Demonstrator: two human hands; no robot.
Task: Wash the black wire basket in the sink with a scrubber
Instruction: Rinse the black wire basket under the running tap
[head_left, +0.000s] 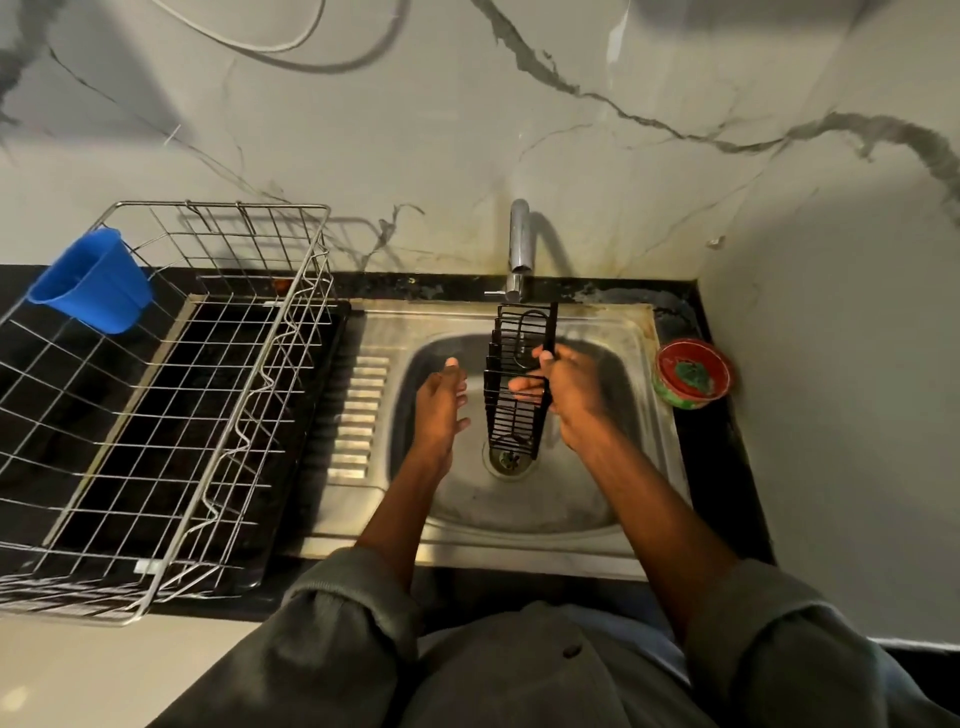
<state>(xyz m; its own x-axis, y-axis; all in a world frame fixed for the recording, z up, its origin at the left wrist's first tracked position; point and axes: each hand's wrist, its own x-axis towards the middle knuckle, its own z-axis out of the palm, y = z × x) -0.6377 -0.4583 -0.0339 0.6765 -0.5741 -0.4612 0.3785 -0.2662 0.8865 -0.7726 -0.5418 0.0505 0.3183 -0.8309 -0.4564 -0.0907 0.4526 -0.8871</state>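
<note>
Right hand (563, 387) grips black wire basket (514, 384) over sink (519, 509).

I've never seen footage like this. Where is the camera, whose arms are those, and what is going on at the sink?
There is no machine here: a person wears a camera on the head, so this one picture looks down along their own arms. The right hand grips a black wire basket, held on end over the sink, below the tap. The left hand is open beside the basket and holds nothing. To the right, on the counter, sits a red bowl with a green scrubber in it. To the left stands a steel dish rack with a blue cup hung on its edge.
</note>
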